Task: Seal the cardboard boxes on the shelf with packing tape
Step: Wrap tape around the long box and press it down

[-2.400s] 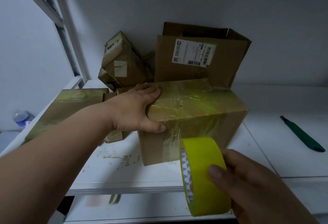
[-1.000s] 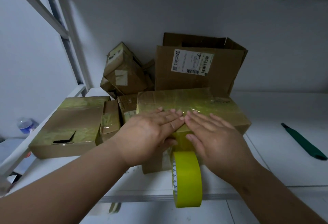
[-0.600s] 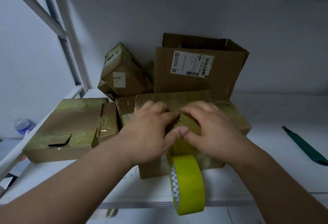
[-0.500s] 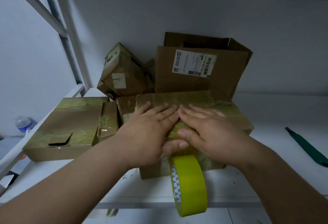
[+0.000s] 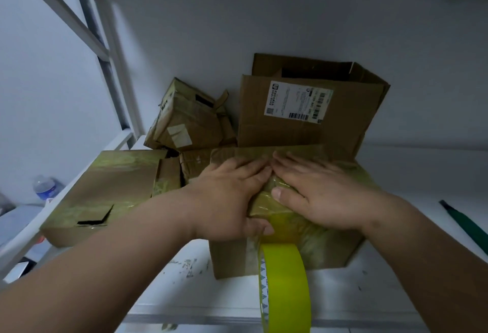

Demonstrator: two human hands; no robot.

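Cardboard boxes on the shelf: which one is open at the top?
The tall box with the white shipping label, standing at the back against the wall. Its top flaps stand up, showing a dark inside; the other boxes are closed, wrapped in tape.

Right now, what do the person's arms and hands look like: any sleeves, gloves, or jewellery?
Both forearms are bare as far as the picture shows; no sleeve shows. The left hand and the right hand wear no gloves, and no rings, watch or bracelet show. Nails are short and unpainted.

Boxes (image 5: 190, 121) crowd the shelf's (image 5: 412, 174) back left; bare surface lies right, before the green tool (image 5: 464, 224).
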